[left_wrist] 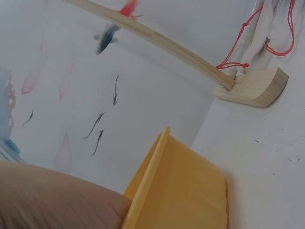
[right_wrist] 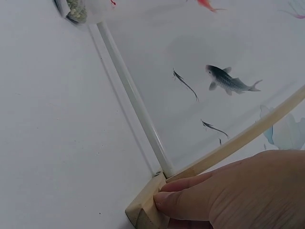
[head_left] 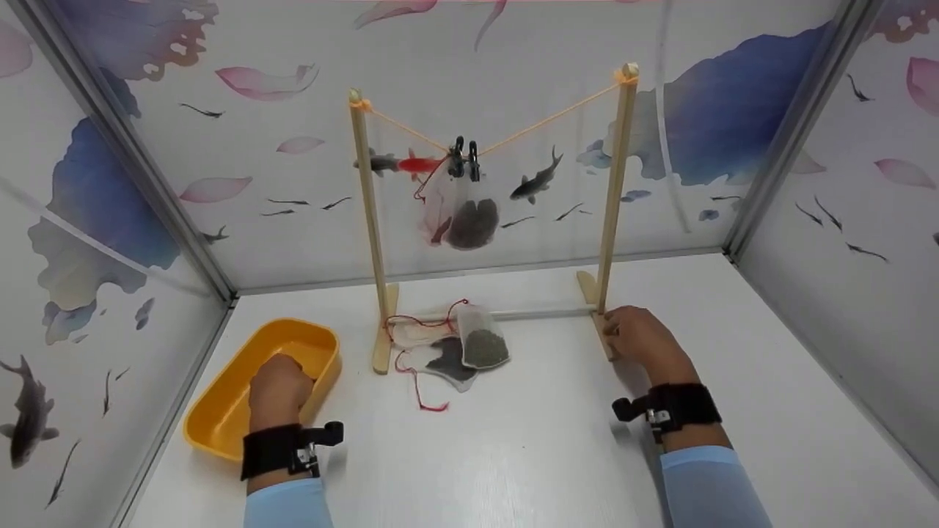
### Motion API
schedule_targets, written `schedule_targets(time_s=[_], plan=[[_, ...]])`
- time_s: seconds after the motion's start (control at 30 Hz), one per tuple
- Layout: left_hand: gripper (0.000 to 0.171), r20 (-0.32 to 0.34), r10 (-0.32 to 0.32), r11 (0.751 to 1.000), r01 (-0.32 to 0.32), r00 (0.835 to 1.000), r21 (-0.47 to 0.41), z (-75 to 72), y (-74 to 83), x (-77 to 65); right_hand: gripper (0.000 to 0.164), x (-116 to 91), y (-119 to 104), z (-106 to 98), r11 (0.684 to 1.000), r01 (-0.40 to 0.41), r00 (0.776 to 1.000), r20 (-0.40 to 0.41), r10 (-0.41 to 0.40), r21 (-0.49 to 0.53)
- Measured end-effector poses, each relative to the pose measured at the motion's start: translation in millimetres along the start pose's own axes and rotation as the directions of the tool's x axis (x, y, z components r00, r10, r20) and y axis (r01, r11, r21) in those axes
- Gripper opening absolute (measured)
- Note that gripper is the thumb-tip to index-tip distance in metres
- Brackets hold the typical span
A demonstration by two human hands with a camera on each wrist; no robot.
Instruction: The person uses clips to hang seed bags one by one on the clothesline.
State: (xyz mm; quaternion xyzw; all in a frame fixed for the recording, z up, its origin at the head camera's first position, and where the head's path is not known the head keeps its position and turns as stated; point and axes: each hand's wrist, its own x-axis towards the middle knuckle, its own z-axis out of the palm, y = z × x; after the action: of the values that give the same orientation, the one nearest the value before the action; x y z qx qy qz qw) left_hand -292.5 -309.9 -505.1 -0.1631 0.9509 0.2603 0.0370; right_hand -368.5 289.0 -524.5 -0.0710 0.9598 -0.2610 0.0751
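Note:
My left hand (head_left: 279, 392) reaches down inside a yellow plastic basin (head_left: 202, 425). Its fingers are hidden there, so whether they hold anything does not show. My right hand (head_left: 645, 337) pinches the right foot (right_wrist: 143, 202) of a wooden rack (head_left: 618, 183) between thumb and fingers, at the base of the post. Orange string (head_left: 557, 119) sags between the two post tops. Black clips (head_left: 456, 158) sit at its low point, with a dark-filled mesh pouch (head_left: 473, 224) hanging below beside a paler one.
On the white table (head_left: 535, 440), drawstring pouches with red cords lie between the rack's feet: a green-filled one (head_left: 485, 349) overlaps a dark-filled one (head_left: 446, 358). A white rod (head_left: 546, 314) joins the feet. Printed panels (head_left: 293, 242) enclose the back and sides.

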Motion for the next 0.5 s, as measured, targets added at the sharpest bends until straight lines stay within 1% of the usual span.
schedule_targets(time_s=[0.1,0.23,0.33,0.43,0.47,0.5], plan=[[0.024,0.003,0.019,1.000,-0.019,1.000,0.005,0.1,-0.8,-0.8,0.035,-0.6,-0.1,0.1,1.000,0.005,1.000,0.002,-0.005,-0.003],[0.028,-0.019,0.040,0.999,-0.041,0.999,-0.026,-1.4,-0.9,-3.3,0.037,-0.8,-0.1,-0.1,1.000,0.002,1.000,-0.001,-0.002,0.009],[0.025,-0.066,0.048,0.997,-0.051,0.997,-0.059,-1.7,0.4,-4.2,0.038,-0.7,0.4,-0.3,1.000,0.002,1.000,-0.007,-0.002,0.011],[0.006,-0.119,0.044,0.995,-0.055,0.992,-0.085,-1.7,2.6,-5.1,0.036,-1.0,1.0,-0.5,1.000,0.009,1.000,-0.014,-0.009,0.004],[0.004,-0.125,0.040,0.995,-0.052,0.991,-0.089,-1.8,3.5,-5.3,0.036,-1.1,1.1,-0.5,1.000,0.012,1.000,-0.016,-0.012,0.003],[0.015,-0.129,0.040,0.995,-0.052,0.991,-0.091,-2.1,4.6,-5.4,0.035,-1.4,1.2,-0.6,1.000,0.013,1.000,-0.018,-0.013,0.003]])
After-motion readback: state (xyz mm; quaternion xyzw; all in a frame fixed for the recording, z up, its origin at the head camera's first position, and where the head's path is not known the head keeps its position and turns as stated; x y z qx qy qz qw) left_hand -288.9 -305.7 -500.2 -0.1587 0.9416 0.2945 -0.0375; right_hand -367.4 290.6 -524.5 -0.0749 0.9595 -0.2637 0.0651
